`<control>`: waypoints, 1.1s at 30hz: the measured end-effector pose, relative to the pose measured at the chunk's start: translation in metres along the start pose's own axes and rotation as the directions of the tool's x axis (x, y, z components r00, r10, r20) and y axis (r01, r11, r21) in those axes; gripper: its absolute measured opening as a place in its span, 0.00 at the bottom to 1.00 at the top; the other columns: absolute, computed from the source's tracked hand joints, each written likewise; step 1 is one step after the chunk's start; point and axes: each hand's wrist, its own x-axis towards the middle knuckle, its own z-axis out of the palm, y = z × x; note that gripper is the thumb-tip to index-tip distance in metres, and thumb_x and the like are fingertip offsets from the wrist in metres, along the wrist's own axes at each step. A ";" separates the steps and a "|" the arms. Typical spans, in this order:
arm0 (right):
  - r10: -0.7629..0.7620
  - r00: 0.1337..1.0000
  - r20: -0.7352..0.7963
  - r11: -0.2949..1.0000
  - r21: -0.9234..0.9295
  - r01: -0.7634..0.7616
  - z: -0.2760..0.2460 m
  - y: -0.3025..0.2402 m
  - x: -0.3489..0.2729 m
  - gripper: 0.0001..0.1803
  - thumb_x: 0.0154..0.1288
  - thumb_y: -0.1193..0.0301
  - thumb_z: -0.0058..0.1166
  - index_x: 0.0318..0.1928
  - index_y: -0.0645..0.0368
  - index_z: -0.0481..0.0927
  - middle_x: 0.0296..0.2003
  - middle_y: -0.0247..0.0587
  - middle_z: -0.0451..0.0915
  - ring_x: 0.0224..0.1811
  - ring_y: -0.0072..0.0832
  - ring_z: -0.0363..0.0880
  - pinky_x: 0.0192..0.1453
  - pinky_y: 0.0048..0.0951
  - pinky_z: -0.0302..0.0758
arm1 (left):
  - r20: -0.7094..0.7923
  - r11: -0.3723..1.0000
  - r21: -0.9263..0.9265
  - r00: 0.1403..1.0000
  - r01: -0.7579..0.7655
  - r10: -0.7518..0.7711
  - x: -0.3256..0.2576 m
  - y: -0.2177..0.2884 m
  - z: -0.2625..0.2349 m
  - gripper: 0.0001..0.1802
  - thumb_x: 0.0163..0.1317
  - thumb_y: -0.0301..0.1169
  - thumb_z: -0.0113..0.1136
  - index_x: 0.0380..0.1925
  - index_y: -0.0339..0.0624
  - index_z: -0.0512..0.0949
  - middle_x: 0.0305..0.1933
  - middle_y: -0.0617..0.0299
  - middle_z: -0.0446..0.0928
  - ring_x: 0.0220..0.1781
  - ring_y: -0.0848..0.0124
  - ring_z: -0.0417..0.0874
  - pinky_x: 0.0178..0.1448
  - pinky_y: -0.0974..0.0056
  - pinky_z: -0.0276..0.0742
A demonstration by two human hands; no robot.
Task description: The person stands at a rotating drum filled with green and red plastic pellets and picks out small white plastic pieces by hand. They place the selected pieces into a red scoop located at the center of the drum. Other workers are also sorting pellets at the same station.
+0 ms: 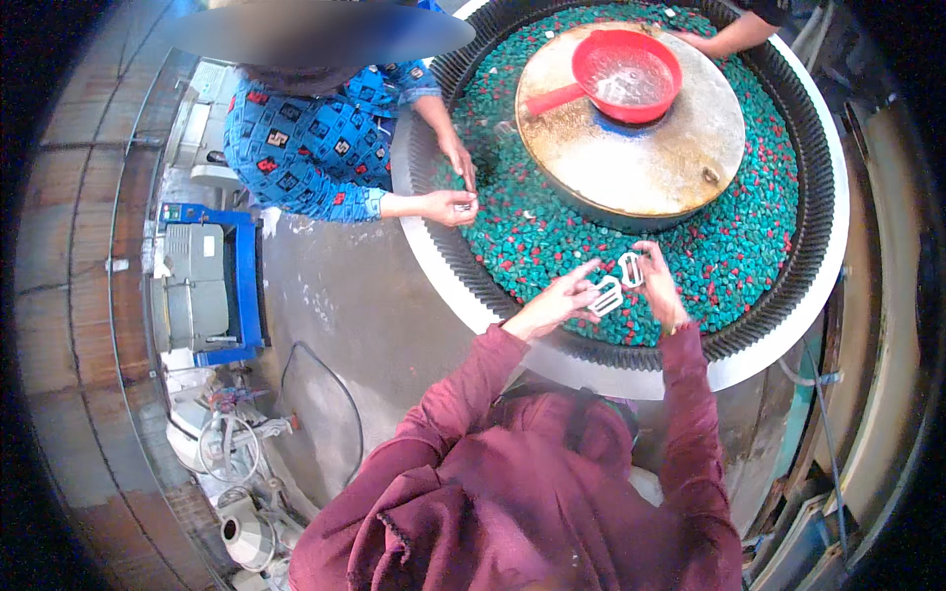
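Note:
My left hand (pixel 554 305) is over the near edge of a round tub, gripping a pale, slotted strap buckle (pixel 605 296) at its fingertips. Close beside it, my right hand (pixel 659 288) pinches a second pale slotted buckle (pixel 632 269) between thumb and fingers. The two buckles are near each other, with a small gap between them. Below both hands lies a bed of small green and red stones (pixel 537 258) filling the ring of the tub (pixel 690 379).
A red strainer (pixel 631 74) sits on the tub's stained round centre cover (pixel 552 128). Across to the left, a person in a blue patterned shirt (pixel 296 148) holds a small pale piece. Another person's hand (pixel 702 42) reaches in at far right. A blue-framed machine (pixel 241 281) stands left.

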 end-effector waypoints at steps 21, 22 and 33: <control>-0.391 0.917 -0.077 -0.184 -0.970 -0.160 -0.103 0.035 0.078 0.22 0.50 0.70 0.53 0.49 0.56 0.74 0.48 0.46 0.73 0.56 0.44 0.67 0.54 0.50 0.68 | 0.160 0.124 0.927 0.673 -0.353 0.723 0.133 0.213 -0.001 0.19 0.63 0.35 0.49 0.49 0.33 0.69 0.47 0.41 0.74 0.50 0.52 0.75 0.52 0.53 0.69; -0.359 0.933 -0.015 -0.184 -0.979 -0.086 -0.106 0.042 0.094 0.20 0.52 0.68 0.53 0.48 0.58 0.74 0.47 0.45 0.74 0.54 0.42 0.69 0.53 0.48 0.69 | 0.238 -0.051 0.945 0.575 -0.322 0.782 0.160 0.230 -0.015 0.19 0.63 0.37 0.50 0.47 0.33 0.70 0.45 0.40 0.75 0.49 0.48 0.75 0.52 0.52 0.70; 0.284 0.891 -0.354 -0.184 -0.932 -0.312 -0.086 0.070 0.172 0.27 0.58 0.50 0.42 0.53 0.50 0.76 0.56 0.42 0.72 0.63 0.39 0.65 0.64 0.47 0.60 | 0.390 0.303 0.868 0.918 -0.394 0.074 0.061 0.104 -0.020 0.18 0.57 0.35 0.58 0.45 0.38 0.76 0.46 0.50 0.77 0.48 0.57 0.78 0.51 0.57 0.72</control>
